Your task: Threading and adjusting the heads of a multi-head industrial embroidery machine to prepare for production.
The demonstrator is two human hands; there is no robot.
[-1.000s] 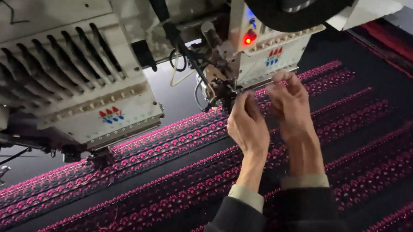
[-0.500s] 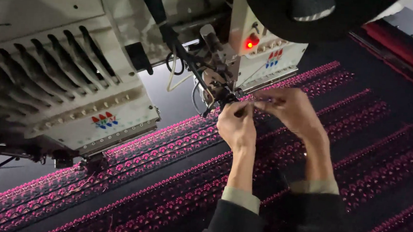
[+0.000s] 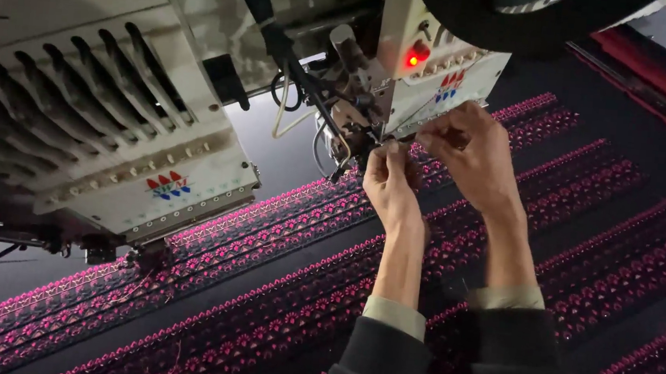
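Two bare hands worked at the foot of one embroidery machine head (image 3: 429, 68), the right-hand one of a pair in view. The left hand (image 3: 391, 185) rose from a dark sleeve with a pale cuff (image 3: 394, 317), and its grip was pressed together, thumb against forefinger, just below the needle area (image 3: 368, 138); what it pinched was too thin to make out, perhaps a thread. The right hand (image 3: 470, 150) sat just beside it, a little higher and to the right, its fingertips likewise drawn together under the lower edge of the same head, touching or nearly touching the machine's front plate. Whether it actually held anything I could not tell. A red indicator light (image 3: 414, 57) glowed on the head above the hands. A black cable (image 3: 295, 65) ran down toward the needle area. To the left, the second embroidery head (image 3: 115, 138) hung over the work, its slotted thread guides facing the camera. Beneath both heads lay black fabric (image 3: 624, 115) carrying diagonal bands of pink embroidery (image 3: 266, 229), running from lower left to upper right.
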